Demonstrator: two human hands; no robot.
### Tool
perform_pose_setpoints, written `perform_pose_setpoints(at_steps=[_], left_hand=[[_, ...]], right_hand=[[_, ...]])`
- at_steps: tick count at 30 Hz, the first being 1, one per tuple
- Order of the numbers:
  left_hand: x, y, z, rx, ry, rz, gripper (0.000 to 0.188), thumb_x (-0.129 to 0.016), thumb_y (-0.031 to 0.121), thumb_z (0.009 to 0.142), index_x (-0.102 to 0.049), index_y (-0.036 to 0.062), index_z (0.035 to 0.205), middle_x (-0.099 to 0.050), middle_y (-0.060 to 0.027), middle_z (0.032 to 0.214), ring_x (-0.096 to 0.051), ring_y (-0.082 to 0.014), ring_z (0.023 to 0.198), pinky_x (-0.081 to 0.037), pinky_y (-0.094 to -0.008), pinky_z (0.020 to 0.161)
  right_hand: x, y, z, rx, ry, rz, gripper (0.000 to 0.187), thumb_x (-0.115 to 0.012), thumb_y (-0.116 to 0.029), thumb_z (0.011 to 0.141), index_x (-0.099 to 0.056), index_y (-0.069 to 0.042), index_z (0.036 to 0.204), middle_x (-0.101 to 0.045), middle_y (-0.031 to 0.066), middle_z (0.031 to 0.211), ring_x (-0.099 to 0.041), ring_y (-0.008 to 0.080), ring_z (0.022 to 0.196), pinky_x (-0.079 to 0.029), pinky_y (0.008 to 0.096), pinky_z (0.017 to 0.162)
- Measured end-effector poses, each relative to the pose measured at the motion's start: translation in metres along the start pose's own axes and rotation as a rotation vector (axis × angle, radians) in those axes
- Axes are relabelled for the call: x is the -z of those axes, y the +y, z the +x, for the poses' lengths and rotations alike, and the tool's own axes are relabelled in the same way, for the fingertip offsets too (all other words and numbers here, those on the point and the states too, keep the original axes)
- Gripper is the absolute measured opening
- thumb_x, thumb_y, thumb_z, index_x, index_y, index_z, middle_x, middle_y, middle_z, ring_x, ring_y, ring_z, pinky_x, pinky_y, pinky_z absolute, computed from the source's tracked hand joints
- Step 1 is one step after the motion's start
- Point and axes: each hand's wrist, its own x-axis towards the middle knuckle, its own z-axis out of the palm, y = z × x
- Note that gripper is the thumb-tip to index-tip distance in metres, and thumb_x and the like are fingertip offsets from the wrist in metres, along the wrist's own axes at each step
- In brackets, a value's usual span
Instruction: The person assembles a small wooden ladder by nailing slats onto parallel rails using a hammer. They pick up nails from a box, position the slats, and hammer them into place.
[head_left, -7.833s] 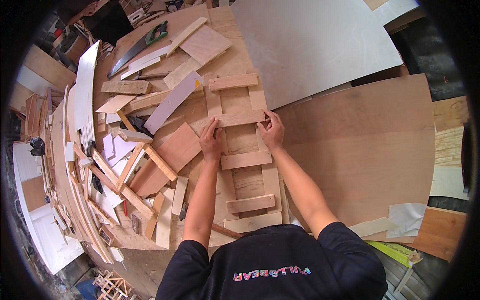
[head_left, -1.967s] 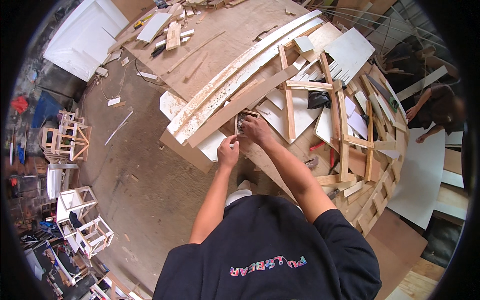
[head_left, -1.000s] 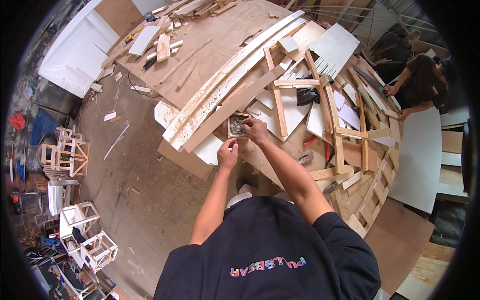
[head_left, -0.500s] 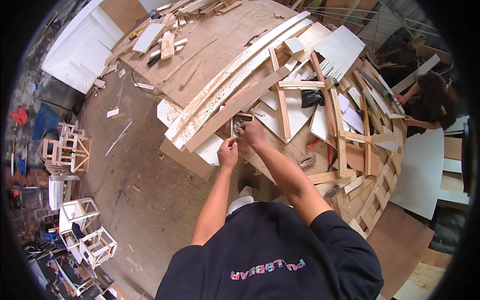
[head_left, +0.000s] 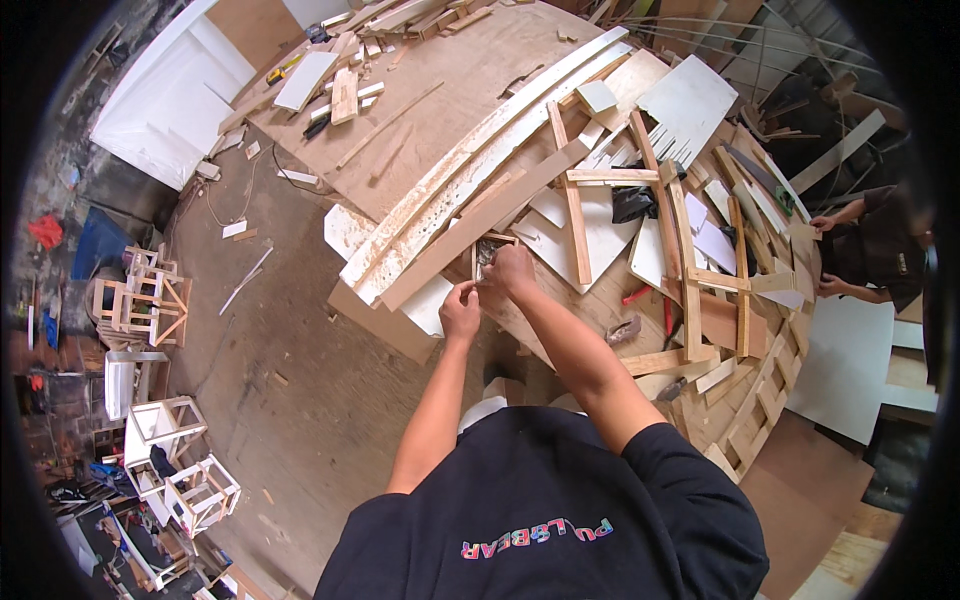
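Observation:
A small wooden box (head_left: 496,240) with dark grey bits inside, too small to name, sits at the near edge of the workbench. Over its near right side is my right hand (head_left: 511,271), fingers curled and bunched together at the box's opening. My left hand (head_left: 461,312) is just below the box's near corner, thumb and fingers pinched together. What either hand holds, if anything, is too small or hidden to make out. Next to the box, a long brown board (head_left: 485,225) lies slantwise alongside a long white beam (head_left: 500,125) spattered with sawdust.
To the right lie a wooden frame (head_left: 690,290), red-handled pliers (head_left: 668,312), a hammer (head_left: 672,389) and white panels (head_left: 690,105). A co-worker (head_left: 880,245) stands at the far right edge. Small white frames (head_left: 200,495) stand on the floor at left.
The whole view has shifted slightly right and down. My hands stay by the box, the left one a little closer to the right. The co-worker's hands have moved along the bench's right edge.

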Motion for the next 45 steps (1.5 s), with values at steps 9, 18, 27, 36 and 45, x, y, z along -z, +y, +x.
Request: perform_pose_setpoints(at_steps=[9, 18, 27, 36, 45], left_hand=[[0.002, 0.006, 0.002, 0.044, -0.015, -0.07, 0.026, -0.065, 0.014, 0.098, -0.075, 0.0041, 0.12, -0.079, -0.0081, 0.108, -0.075, -0.0161, 0.098, -0.057, -0.0317, 0.091], [0.006, 0.027, -0.033, 0.008, -0.085, -0.158, 0.027, -0.064, 0.011, 0.099, -0.073, 0.0026, 0.123, -0.079, -0.0077, 0.11, -0.073, -0.0153, 0.101, -0.056, -0.0304, 0.093], [0.01, 0.032, -0.106, 0.068, -0.039, -0.27, 0.026, -0.062, 0.01, 0.1, -0.072, 0.0013, 0.122, -0.077, -0.0079, 0.109, -0.072, -0.0154, 0.099, -0.056, -0.0307, 0.092], [0.07, -0.002, -0.158, 0.126, 0.054, -0.508, 0.026, -0.06, 0.009, 0.104, -0.069, 0.0001, 0.127, -0.075, -0.0054, 0.109, -0.069, -0.0113, 0.097, -0.056, -0.0266, 0.086], [0.23, -0.052, -0.098, 0.201, 0.163, -0.53, 0.028, -0.061, 0.013, 0.104, -0.07, 0.0006, 0.127, -0.076, -0.0064, 0.111, -0.07, -0.0119, 0.097, -0.056, -0.0267, 0.081]], right_hand=[[0.002, 0.024, -0.007, 0.074, 0.129, 0.271, 0.025, -0.079, -0.031, 0.078, -0.084, -0.011, 0.092, -0.079, 0.0116, 0.084, -0.076, 0.024, 0.074, -0.061, 0.037, 0.075], [0.018, 0.038, -0.063, -0.061, -0.189, 0.945, 0.011, -0.068, -0.009, 0.098, -0.067, 0.0, 0.103, -0.074, 0.0079, 0.087, -0.065, 0.0121, 0.067, -0.051, 0.0246, 0.061], [0.024, 0.033, -0.155, -0.043, -0.226, 1.101, 0.025, -0.073, -0.013, 0.097, -0.073, -0.001, 0.118, -0.077, 0.0046, 0.089, -0.064, 0.0081, 0.071, -0.052, 0.0246, 0.063], [0.003, -0.014, -0.198, 0.071, -0.446, 1.133, 0.026, -0.068, -0.006, 0.1, -0.067, 0.004, 0.124, -0.073, 0.0062, 0.094, -0.064, 0.0103, 0.077, -0.052, 0.025, 0.069], [-0.089, -0.156, -0.16, 0.015, -0.513, 1.223, 0.018, -0.065, -0.004, 0.097, -0.062, -0.001, 0.114, -0.072, 0.0072, 0.09, -0.064, 0.0101, 0.073, -0.052, 0.0253, 0.066]])
